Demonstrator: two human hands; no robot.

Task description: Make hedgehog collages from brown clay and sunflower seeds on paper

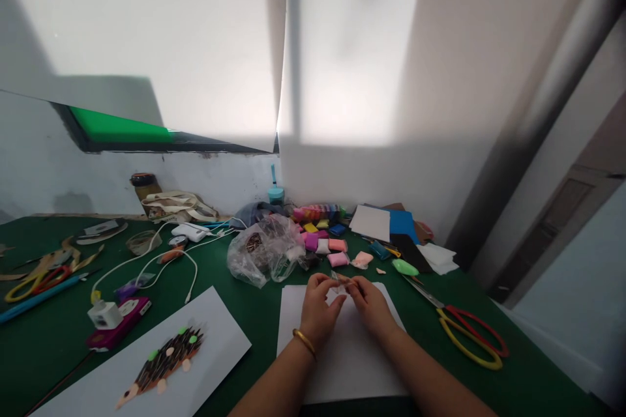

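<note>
Over a white sheet of paper [342, 352] on the green felt-like table [489, 391], the left hand [320, 309] and right hand [369, 306] meet, fingertips of both pinched on a small clear plastic wrapper [339, 283]. The wrapper is thin, glossy and crumpled; its contents are too small to tell. A gold bangle [304, 341] rings the left wrist. Just beyond lie soft pastel clay blocks [332, 245] and a wrinkled transparent bag [264, 251]. To the right rest scissors [464, 329] with red and yellow looped handles.
</note>
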